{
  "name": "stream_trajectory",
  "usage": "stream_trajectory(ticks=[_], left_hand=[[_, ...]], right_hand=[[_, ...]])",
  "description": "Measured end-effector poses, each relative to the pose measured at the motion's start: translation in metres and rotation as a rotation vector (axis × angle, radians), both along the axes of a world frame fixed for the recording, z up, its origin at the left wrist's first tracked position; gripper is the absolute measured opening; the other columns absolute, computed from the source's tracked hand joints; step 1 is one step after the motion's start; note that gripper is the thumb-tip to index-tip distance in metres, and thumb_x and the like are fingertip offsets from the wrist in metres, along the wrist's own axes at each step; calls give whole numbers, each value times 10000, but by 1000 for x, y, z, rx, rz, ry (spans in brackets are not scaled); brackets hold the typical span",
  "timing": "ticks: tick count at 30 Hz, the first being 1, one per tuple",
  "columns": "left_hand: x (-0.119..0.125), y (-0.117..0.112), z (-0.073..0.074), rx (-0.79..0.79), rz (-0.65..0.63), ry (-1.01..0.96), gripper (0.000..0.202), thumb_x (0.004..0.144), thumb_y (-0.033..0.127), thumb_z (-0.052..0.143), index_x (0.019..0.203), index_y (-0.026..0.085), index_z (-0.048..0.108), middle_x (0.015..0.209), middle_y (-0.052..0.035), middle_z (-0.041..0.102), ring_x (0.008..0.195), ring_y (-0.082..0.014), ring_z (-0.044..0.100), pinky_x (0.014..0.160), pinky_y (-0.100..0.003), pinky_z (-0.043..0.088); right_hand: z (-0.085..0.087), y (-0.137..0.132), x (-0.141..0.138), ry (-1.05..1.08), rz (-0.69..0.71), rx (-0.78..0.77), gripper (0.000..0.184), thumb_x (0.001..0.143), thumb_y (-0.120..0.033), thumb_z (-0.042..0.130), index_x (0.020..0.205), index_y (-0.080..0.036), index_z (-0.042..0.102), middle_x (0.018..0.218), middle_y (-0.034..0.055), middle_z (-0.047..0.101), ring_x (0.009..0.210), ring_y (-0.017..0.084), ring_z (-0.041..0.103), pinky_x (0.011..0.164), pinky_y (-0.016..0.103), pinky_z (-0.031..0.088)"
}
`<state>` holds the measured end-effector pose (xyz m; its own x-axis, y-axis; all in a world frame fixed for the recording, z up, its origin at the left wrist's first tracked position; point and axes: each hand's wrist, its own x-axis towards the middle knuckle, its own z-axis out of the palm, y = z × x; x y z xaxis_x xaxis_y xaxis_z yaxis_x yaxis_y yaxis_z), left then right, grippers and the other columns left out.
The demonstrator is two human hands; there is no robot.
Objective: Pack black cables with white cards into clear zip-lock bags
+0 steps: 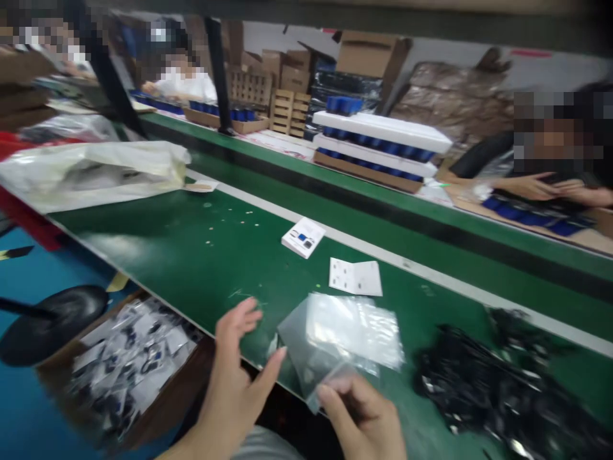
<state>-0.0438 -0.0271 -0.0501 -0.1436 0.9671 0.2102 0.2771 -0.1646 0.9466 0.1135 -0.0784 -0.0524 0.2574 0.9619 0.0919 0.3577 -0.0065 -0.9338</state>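
My right hand (364,412) pinches the near edge of a clear plastic bag (325,377) at the front edge of the green table. Several more clear bags (354,329) lie flat in a pile just beyond it. To the left, my left hand (239,364) is raised with thumb and fingers apart and nothing between them. Behind the pile lies an unfolded printed leaflet (355,276), and farther back a stack of white booklets (303,237). At the right is a heap of black items in shiny wrapping (498,390), blurred.
A cardboard box (62,377) of filled small bags (138,358) stands below the table's left edge. A large white plastic sack (90,172) rests at the far left. Across the table, trays of blue items (378,144) are stacked, and other people (186,83) work there.
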Motion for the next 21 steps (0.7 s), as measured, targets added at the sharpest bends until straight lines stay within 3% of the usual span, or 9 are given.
stream_trajectory(ticks=[1, 2, 4, 6, 8, 13, 16, 21], left_hand=[[-1, -1, 2, 164, 8, 156, 475, 740, 205, 677, 1183, 256, 514, 1179, -73, 538, 1073, -225, 537, 948, -385, 421], [-1, -2, 4, 257, -73, 252, 378, 750, 193, 660, 1112, 270, 580, 1098, -54, 593, 1035, -223, 562, 927, -366, 439], [1, -5, 11, 294, -311, 340, 243, 761, 220, 651, 997, 279, 652, 935, -20, 679, 888, -192, 637, 812, -275, 505], [5, -6, 17, 250, -451, 396, 175, 762, 254, 660, 937, 264, 671, 839, 4, 722, 762, -156, 683, 706, -193, 533], [9, -4, 22, 206, -481, 461, 131, 773, 275, 652, 898, 246, 678, 809, 10, 741, 707, -139, 706, 667, -152, 541], [13, 6, 26, 68, -572, 517, 157, 827, 305, 559, 853, 240, 699, 765, 13, 746, 666, -138, 716, 632, -155, 551], [15, 8, 29, -64, -622, 467, 185, 829, 305, 544, 825, 240, 717, 743, 13, 742, 661, -139, 715, 624, -157, 544], [22, 6, 31, -298, -596, 252, 224, 807, 343, 553, 717, 234, 727, 636, 17, 693, 578, -143, 686, 512, -161, 503]], right_hand=[[1, 3, -1, -19, 0, -1, 276, 792, -328, 603, 554, -190, 584, 503, -18, 575, 442, 117, 505, 455, 202, 394], [2, 5, -2, -42, 2, -1, 282, 794, -308, 597, 542, -185, 567, 503, -23, 560, 439, 108, 491, 449, 198, 377], [3, 9, -4, -95, 16, 0, 285, 795, -276, 595, 529, -180, 552, 504, -30, 537, 443, 99, 479, 444, 192, 353], [5, 10, -4, -143, 35, 7, 273, 787, -245, 603, 527, -179, 548, 507, -34, 531, 459, 99, 488, 453, 189, 351], [8, 10, -2, -176, 54, 18, 256, 777, -211, 602, 530, -181, 543, 507, -37, 530, 470, 100, 496, 457, 184, 351], [10, 11, 1, -213, 117, 25, 230, 789, -161, 560, 561, -185, 550, 543, -33, 569, 504, 102, 533, 492, 176, 373], [9, 11, 2, -212, 129, 28, 230, 801, -169, 568, 573, -186, 557, 566, -33, 588, 526, 104, 540, 518, 176, 380], [8, 10, 6, -159, 154, -27, 194, 762, -137, 657, 590, -187, 585, 593, -47, 603, 552, 103, 552, 531, 172, 380]])
